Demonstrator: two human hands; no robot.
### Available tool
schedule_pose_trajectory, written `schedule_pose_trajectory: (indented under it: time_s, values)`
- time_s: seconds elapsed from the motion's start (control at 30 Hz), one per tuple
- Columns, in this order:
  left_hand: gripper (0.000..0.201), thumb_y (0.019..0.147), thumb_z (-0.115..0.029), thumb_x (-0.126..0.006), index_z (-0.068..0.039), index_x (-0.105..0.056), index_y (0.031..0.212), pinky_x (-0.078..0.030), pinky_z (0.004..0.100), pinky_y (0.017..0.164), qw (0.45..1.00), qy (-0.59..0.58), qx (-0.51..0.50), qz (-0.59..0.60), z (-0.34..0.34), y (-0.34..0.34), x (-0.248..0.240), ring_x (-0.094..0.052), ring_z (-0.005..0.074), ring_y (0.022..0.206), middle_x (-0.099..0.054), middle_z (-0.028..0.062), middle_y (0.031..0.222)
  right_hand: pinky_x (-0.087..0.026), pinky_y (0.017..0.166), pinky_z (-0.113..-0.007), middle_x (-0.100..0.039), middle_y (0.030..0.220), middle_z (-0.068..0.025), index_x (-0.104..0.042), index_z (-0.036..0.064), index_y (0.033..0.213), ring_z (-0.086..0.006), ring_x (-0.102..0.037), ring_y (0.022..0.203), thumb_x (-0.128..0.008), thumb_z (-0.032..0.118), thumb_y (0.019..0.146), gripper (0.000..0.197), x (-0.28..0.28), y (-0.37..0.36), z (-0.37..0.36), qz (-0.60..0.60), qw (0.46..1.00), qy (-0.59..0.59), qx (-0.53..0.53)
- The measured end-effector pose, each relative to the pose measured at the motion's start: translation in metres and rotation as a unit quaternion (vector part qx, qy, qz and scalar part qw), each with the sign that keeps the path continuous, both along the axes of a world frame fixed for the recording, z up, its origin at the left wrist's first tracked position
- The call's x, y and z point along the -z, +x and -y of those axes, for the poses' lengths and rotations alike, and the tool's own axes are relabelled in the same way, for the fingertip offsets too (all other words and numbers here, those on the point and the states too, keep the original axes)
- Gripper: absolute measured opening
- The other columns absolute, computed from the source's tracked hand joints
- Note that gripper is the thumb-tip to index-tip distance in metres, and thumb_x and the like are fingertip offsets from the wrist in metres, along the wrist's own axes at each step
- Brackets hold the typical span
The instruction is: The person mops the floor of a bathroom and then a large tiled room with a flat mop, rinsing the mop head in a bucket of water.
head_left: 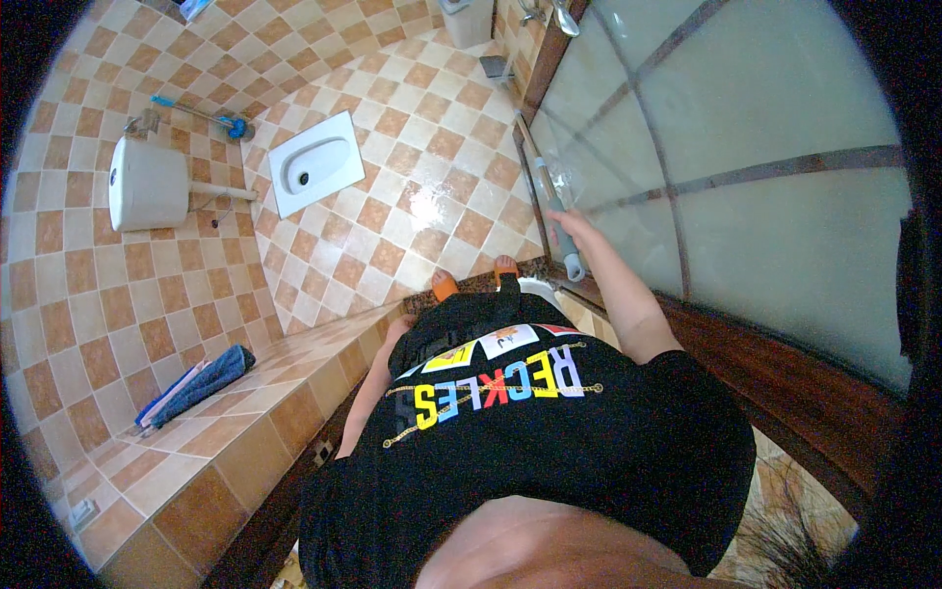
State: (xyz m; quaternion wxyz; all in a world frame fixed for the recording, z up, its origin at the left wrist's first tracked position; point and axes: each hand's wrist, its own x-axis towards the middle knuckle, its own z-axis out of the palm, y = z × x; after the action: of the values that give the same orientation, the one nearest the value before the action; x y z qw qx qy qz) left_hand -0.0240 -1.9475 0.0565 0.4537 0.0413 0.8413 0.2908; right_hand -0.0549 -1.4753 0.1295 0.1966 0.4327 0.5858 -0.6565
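Observation:
A long pole with a grey grip (561, 236) slants beside the frosted glass panel. My right hand (579, 230) is wrapped round this grip, near the end that points towards me. The pole's far end reaches down by the floor along the panel's frame, and I cannot make out what is fixed there. Down at my side, next to the tiled ledge, is my left hand (400, 329); the black shirt covers part of it, so its fingers are not clear.
A white squat toilet (316, 164) is set in the wet tiled floor (422, 147), with a cistern (149, 187) and blue brush (234, 128) left of it. Folded towels (196, 388) lie on the ledge (275, 393). A bin (467, 22) stands at the far wall; the frosted glass panel (775, 196) bounds the right.

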Motion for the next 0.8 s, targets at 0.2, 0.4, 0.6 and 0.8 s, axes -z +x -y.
schedule_pose_trajectory:
  time_s: [0.2,0.4,0.6,0.8]
  values:
    - [0.027,0.072,-0.022,-0.059,-0.005,-0.061,0.094,-0.044,0.0314,0.074,1.0,-0.006,0.005,0.007,0.003,-0.001,-0.004,-0.059,0.0248,0.083,-0.062,0.0156,0.087,-0.043,0.04,-0.03,-0.051,0.06,-0.0067,-0.048,0.0023,0.086,-0.0168,-0.05,0.047,-0.058,0.025,0.079,0.025,-0.04,-0.003,0.015,0.013,1.0,0.0,-0.013]
    - [0.027,0.072,-0.021,-0.059,-0.005,-0.061,0.094,-0.044,0.0314,0.074,1.0,0.01,0.008,0.001,-0.001,-0.009,0.006,-0.059,0.025,0.083,-0.062,0.0158,0.087,-0.044,0.042,-0.029,-0.051,0.063,-0.006,-0.048,0.0021,0.085,-0.015,-0.051,0.05,-0.059,0.022,0.079,0.024,-0.069,0.038,0.022,-0.008,0.999,-0.029,0.032]
    - [0.027,0.073,-0.021,-0.059,-0.005,-0.061,0.094,-0.044,0.0314,0.074,0.999,0.038,0.001,-0.01,-0.01,-0.027,0.012,-0.059,0.0252,0.083,-0.062,0.0161,0.087,-0.044,0.044,-0.028,-0.051,0.066,-0.0056,-0.045,0.0025,0.086,-0.0146,-0.051,0.051,-0.059,0.02,0.079,0.023,-0.092,0.075,0.042,0.025,0.998,-0.029,0.057]
    - [0.027,0.073,-0.02,-0.059,-0.005,-0.061,0.094,-0.044,0.0314,0.075,0.999,0.044,-0.013,0.028,-0.016,-0.048,-0.034,-0.059,0.0255,0.083,-0.062,0.0163,0.088,-0.044,0.044,-0.027,-0.05,0.066,-0.0047,-0.043,0.0036,0.091,-0.014,-0.049,0.05,-0.058,0.02,0.08,0.025,-0.079,0.085,0.049,0.026,0.997,-0.023,0.063]
